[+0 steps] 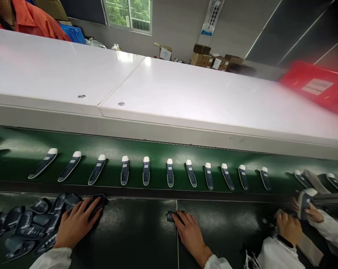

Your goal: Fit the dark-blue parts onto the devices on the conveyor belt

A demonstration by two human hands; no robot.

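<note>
My left hand (pixel 78 223) reaches over the right end of a heap of dark plastic casings (pixel 25 224). Its fingers curl over one dark plastic casing (pixel 101 200), whose far end sticks out past the fingertips; the thumb is hidden. Farther right, my right hand (pixel 189 232) rests low over the dark worktop, its fingers closed on a small black part (pixel 170 216). The other end of that part is covered by the fingers. Beyond both hands, a row of slim dark handheld devices with white tips (pixel 169 173) lies on a green belt (pixel 157 149).
A white raised shelf (pixel 186 93) runs behind the belt. At the right, a co-worker's hands (pixel 289 228) handle a white-tipped device (pixel 305 203). A blurred red bin (pixel 317 86) sits on the shelf. A person in an orange top (pixel 40 20) is beyond it.
</note>
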